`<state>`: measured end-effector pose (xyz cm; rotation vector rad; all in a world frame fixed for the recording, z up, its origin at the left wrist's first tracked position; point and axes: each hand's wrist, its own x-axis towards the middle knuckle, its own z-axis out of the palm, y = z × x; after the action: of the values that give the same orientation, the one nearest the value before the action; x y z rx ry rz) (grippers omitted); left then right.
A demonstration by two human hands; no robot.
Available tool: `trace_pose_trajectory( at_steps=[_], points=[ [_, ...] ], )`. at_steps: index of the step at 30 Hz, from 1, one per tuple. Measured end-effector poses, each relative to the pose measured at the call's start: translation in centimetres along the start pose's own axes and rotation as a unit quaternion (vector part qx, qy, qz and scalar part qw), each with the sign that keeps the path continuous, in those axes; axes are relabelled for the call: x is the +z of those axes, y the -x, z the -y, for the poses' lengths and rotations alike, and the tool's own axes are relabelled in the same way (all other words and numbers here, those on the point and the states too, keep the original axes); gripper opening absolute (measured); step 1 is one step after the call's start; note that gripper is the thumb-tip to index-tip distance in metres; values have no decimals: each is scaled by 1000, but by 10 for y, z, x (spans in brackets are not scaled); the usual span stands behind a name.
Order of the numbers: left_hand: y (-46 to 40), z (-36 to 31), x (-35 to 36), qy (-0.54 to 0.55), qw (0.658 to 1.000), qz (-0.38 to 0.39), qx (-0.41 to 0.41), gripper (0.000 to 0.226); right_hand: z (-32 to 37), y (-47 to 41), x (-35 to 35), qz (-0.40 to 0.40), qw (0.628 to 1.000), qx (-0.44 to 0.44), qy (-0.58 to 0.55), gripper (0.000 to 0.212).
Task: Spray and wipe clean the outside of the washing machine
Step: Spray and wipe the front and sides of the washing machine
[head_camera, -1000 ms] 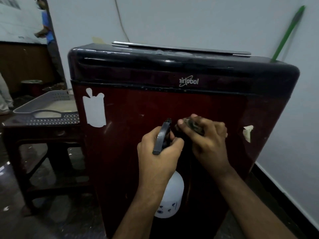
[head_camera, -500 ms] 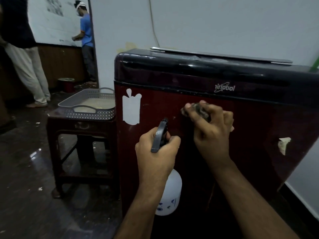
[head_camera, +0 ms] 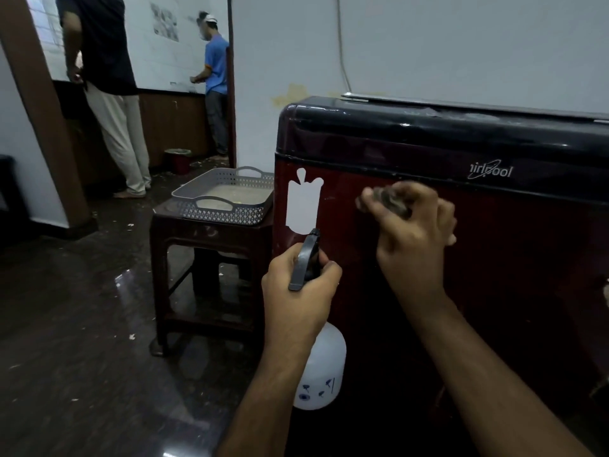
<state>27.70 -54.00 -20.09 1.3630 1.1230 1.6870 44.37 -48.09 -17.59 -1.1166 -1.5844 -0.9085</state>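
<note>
Meanwhile, left hand (head_camera: 298, 291) fingers wrapped round spray bottle (head_camera: 318, 367) — right hand (head_camera: 413, 239) fingers bunched on cloth (head_camera: 390, 199) against washing machine (head_camera: 494, 291).

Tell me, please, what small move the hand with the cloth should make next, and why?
Probably sweep the cloth sideways along the red panel. The right hand presses it just below the black top band, while the left hand holds the spray bottle lower, away from that spot.

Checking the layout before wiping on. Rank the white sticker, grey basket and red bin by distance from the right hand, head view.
1. White sticker: on the machine front, just left of the right hand.
2. Grey basket: on the stool, further left.
3. Red bin: far back-left, on the floor.
</note>
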Motion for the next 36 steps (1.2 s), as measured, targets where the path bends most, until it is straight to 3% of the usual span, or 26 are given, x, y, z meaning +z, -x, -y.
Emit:
trace_pose_trajectory(
  at_steps=[2,6,8,15,19,21,23,27,29,32,36],
  points=[
    [0,0,-5,4,1000,-7,4,21,23,-19,13,-6,1000,-2,-11,43],
    [0,-2,-14,9,1000,-16,23,18,35,7,35,97,982,-159,12,46],
    [-2,-3,-20,3,999,-8,31,20,24,28,31,111,977,-181,21,46],
    [-10,-7,-30,-9,999,-21,46,22,54,-28,48,3,997,-72,-8,32],
    [-17,-2,-36,8,998,-34,46,22,65,-2,68,108,966,-230,-47,38],
    [-17,2,-40,9,999,-25,43,23,52,26,62,148,952,-265,-43,45],
    [-15,4,-45,2,999,-11,46,19,40,32,50,142,957,-251,-20,48],
    [-17,10,-50,-1,999,-21,38,17,52,-27,50,-11,996,-89,0,37],
    [-17,10,-48,11,999,-29,33,14,74,-52,62,-28,995,-93,-1,34],
    [-17,11,-42,25,998,-41,32,16,86,-33,78,81,967,-241,3,38],
    [-9,23,-28,19,1000,0,12,17,50,40,60,148,960,-235,-43,39]
  ],
)
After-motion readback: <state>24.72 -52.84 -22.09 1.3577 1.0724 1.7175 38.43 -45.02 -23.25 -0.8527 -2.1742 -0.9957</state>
